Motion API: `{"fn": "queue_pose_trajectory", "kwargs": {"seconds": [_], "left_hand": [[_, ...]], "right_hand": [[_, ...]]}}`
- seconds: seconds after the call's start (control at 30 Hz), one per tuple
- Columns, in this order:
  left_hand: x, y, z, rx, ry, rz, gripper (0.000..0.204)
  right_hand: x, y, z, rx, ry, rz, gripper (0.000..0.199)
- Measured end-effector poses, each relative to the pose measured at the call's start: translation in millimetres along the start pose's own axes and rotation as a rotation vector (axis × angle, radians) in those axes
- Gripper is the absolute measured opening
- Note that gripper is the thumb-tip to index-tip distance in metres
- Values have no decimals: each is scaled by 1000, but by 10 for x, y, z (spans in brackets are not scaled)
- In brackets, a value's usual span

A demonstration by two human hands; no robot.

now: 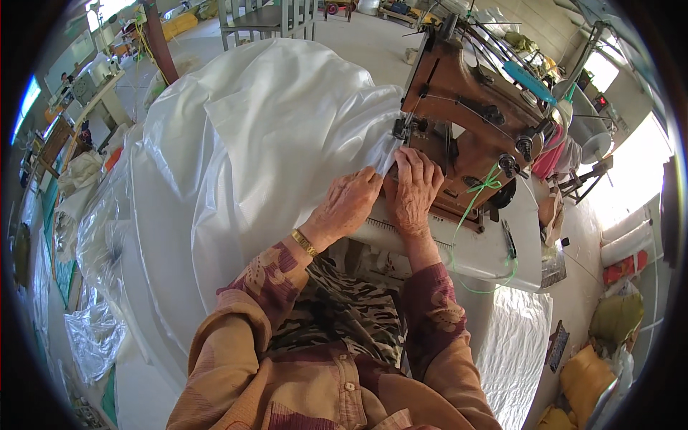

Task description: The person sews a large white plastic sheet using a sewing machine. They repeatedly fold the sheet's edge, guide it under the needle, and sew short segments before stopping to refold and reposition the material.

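Both hands lie flat, fingers together, on the big white woven plastic sheet [258, 143]: the left hand [347, 204] and right hand [414, 188] press its edge at the needle of the brown industrial sewing machine [473, 115], probably to keep the seam straight. The sheet spreads over the white sewing table [487, 251] and down to the pale floor [373, 36] of a crowded workshop.

Far to the right of your hands, a small dark panel with a red lit display [600, 101] sits by the window. Well below and right of them, yellow stuffed sacks [584, 376] lie on the floor.
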State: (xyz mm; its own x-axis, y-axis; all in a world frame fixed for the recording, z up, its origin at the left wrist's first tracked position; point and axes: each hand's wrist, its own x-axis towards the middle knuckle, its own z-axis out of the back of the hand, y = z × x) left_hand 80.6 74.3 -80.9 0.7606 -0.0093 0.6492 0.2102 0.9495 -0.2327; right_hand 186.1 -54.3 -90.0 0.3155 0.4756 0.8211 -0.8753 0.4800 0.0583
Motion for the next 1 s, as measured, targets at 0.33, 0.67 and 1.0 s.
{"fn": "queue_pose_trajectory", "kwargs": {"seconds": [0.33, 0.67, 1.0], "left_hand": [[605, 1137, 741, 278, -43, 106, 30], [-116, 2209, 439, 418, 99, 571, 37], [-162, 2196, 317, 319, 66, 524, 20]], "right_hand": [[-117, -171, -27, 145, -145, 86, 38], [2010, 343, 1042, -149, -259, 362, 16], [3493, -683, 517, -479, 785, 103, 32]]}}
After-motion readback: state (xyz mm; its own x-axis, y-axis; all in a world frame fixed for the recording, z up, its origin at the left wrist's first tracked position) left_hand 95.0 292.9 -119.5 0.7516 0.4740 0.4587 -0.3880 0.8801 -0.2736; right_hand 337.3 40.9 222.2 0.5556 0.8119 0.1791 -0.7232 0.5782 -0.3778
